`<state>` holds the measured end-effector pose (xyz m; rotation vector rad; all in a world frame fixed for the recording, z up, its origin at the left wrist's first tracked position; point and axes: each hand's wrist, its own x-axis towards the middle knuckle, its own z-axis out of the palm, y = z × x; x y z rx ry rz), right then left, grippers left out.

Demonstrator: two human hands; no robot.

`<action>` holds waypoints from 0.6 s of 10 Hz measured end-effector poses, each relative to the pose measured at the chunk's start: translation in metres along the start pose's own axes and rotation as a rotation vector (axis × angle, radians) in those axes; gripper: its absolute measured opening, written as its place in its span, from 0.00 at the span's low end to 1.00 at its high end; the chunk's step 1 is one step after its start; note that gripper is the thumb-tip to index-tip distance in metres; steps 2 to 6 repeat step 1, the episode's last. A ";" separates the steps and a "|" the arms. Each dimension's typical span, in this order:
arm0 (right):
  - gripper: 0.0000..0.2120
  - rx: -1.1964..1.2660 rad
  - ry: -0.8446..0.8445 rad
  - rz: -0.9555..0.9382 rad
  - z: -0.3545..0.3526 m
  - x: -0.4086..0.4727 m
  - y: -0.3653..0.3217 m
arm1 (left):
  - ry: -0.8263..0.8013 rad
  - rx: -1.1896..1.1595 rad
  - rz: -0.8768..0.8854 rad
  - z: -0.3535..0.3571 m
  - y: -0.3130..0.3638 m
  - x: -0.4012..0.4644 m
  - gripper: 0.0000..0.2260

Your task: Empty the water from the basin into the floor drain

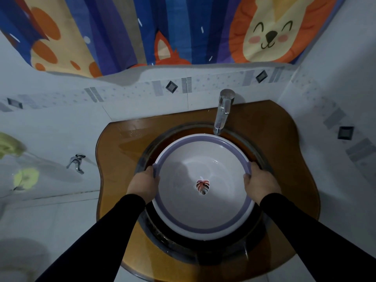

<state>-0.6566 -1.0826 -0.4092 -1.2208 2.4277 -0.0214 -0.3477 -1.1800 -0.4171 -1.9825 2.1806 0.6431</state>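
A round white basin (183, 210) with a purple rim and a leaf sticker on its bottom sits inside the dark glass sink bowl (262, 157). Clear water lies in it, shown by a faint waterline near the far side. My left hand (145, 185) grips the basin's left rim, fingers curled over the purple edge. My right hand (259, 183) grips the right rim the same way. Both arms wear black sleeves. No floor drain is in view.
A chrome faucet (222, 110) hangs over the basin's far edge. The sink sits in an amber glass counter (122, 151) against a tiled wall. A small wall tap (77, 162) is at the left. A colourful animal-print curtain (162, 31) hangs above.
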 end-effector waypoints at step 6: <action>0.18 -0.010 0.069 -0.013 -0.012 -0.001 -0.002 | 0.093 -0.052 0.055 -0.012 -0.001 -0.005 0.16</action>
